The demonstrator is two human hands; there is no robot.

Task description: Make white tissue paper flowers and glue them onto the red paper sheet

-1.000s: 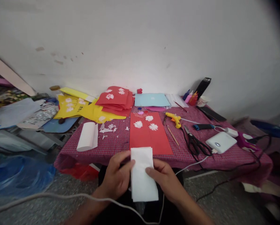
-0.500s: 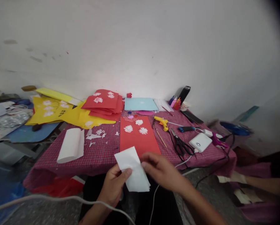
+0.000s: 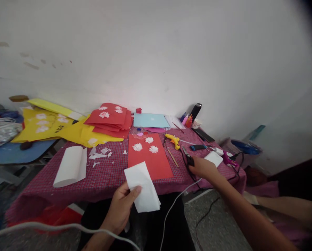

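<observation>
- Left hand (image 3: 118, 210): thumb flat on top, other fingers behind, clamped on a folded rectangle of thin white paper (image 3: 143, 186).
- Right hand (image 3: 204, 169): fingers on the black-handled metal scissors (image 3: 189, 159). Grip partly hidden; can't tell how far it's closed or if fingers are in the loops.
- White paper: near side, mid-scene, tilted, in front of the large red paper sheet (image 3: 158, 169). Layers fan slightly at the near right corner.
- Handling, my read: very light, soft, floppy. Tears and creases easily; layers could slide. Best hold is a light pinch through all layers at the left edge, near the fold if there is one there.
- Scissors: likely heavier, rigid. Take by the handles, keep fingers off the blades.
- Right of the red sheet: thin wooden stick (image 3: 173, 157), yellow plastic glue gun (image 3: 174, 141).
- Farther right: white plastic power bank (image 3: 213, 158), just beside the right hand.
- Left: loose white paper roll (image 3: 69, 165), torn white scraps (image 3: 97, 156), both on the checked magenta tablecloth (image 3: 111, 177).
</observation>
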